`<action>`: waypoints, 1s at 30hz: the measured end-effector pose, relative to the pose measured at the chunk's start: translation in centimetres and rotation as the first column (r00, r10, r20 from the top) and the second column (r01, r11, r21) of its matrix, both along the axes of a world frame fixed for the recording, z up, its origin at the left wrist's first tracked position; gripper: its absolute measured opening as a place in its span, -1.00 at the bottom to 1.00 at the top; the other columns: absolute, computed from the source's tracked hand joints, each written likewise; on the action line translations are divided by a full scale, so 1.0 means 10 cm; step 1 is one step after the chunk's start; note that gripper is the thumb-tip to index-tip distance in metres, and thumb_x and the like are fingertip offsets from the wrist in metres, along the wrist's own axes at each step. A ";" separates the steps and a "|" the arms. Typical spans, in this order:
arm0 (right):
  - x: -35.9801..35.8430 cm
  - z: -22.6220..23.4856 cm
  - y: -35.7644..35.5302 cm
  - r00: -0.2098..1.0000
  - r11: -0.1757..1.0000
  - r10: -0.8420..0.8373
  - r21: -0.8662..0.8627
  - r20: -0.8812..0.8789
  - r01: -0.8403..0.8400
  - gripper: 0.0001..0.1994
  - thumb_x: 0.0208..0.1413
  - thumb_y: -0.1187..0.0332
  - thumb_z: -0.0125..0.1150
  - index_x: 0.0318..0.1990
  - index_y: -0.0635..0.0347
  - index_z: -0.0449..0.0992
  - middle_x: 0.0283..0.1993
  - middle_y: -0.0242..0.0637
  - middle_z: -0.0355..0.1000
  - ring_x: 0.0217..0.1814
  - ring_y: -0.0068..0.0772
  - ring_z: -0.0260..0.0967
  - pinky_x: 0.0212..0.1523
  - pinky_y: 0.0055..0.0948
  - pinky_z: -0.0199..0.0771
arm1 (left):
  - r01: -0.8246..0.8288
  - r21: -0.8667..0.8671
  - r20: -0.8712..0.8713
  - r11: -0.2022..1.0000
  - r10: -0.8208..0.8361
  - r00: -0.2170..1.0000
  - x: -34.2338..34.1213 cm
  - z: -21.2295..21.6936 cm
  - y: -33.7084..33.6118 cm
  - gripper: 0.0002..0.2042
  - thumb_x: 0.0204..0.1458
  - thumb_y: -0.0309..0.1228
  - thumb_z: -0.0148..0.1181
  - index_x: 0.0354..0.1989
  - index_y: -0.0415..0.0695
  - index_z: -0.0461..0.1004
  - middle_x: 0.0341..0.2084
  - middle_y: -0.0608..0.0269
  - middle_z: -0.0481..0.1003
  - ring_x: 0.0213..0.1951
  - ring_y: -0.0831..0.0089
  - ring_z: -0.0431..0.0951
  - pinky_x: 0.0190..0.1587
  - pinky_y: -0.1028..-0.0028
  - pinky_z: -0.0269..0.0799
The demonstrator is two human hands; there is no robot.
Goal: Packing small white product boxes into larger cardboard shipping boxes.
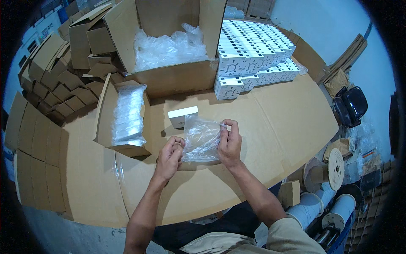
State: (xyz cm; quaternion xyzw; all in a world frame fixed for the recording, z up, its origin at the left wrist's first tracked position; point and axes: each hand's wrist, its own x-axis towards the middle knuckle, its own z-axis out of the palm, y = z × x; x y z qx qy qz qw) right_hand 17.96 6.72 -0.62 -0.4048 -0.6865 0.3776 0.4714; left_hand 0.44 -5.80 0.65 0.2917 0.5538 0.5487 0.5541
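Observation:
A clear plastic bag [200, 142] is stretched between my two hands above the cardboard-covered table. My left hand [170, 155] pinches its left edge, the fingers curled in. At the upper right edge my right hand [229, 144] grips the bag between thumb and fingers. The bag looks flat and crinkled; whether anything thin lies in it I cannot tell. Just behind it a small white box [183, 117] sits on the table, its lower part partly covered by the bag. To the left, an open carton [101, 120] holds a row of clear plastic-wrapped packets [128, 114].
A large open carton [177, 82] full of clear bags [171, 48] stands at the back. Stacked white printed boxes [241, 63] fill the back right. Folded brown cartons [40, 178] line the left side. Cable spools [336, 169] and a black chair [351, 106] stand right of the table [287, 122].

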 end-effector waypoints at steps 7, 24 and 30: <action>-0.06 -0.01 -0.14 0.977 0.976 0.213 -0.050 -0.003 -0.213 -0.86 0.36 0.39 0.04 -0.05 0.25 0.38 -0.57 -0.19 0.39 -0.57 -0.43 0.38 -0.51 -0.36 0.35 | -0.262 0.274 -0.186 0.925 0.318 0.930 0.22 -0.19 0.14 -0.79 0.24 -0.39 0.19 -0.05 -0.23 0.44 -0.41 0.33 0.50 -0.36 0.61 0.46 -0.32 0.52 0.41; -0.11 -0.04 -0.13 0.804 0.790 0.339 -0.315 -0.489 -0.525 -0.85 0.31 0.38 0.19 -0.09 0.24 0.44 -0.23 -0.42 0.46 -0.21 -0.63 0.40 -0.19 -0.57 0.44 | -0.332 0.395 -0.315 0.857 0.466 0.827 0.25 -0.20 0.16 -0.77 0.34 -0.30 0.07 -0.11 -0.25 0.46 -0.31 0.31 0.51 -0.26 0.56 0.46 -0.17 0.47 0.42; -0.16 -0.10 -0.23 0.941 0.918 0.326 -0.208 -0.090 -0.338 -0.80 0.38 0.32 0.09 -0.25 0.26 0.42 -0.46 -0.37 0.38 -0.39 -0.67 0.28 -0.36 -0.49 0.31 | -0.403 0.343 -0.230 0.849 0.491 0.840 0.17 -0.15 0.13 -0.73 0.39 -0.23 -0.02 -0.04 -0.19 0.44 -0.22 0.31 0.48 -0.13 0.59 0.44 -0.05 0.53 0.38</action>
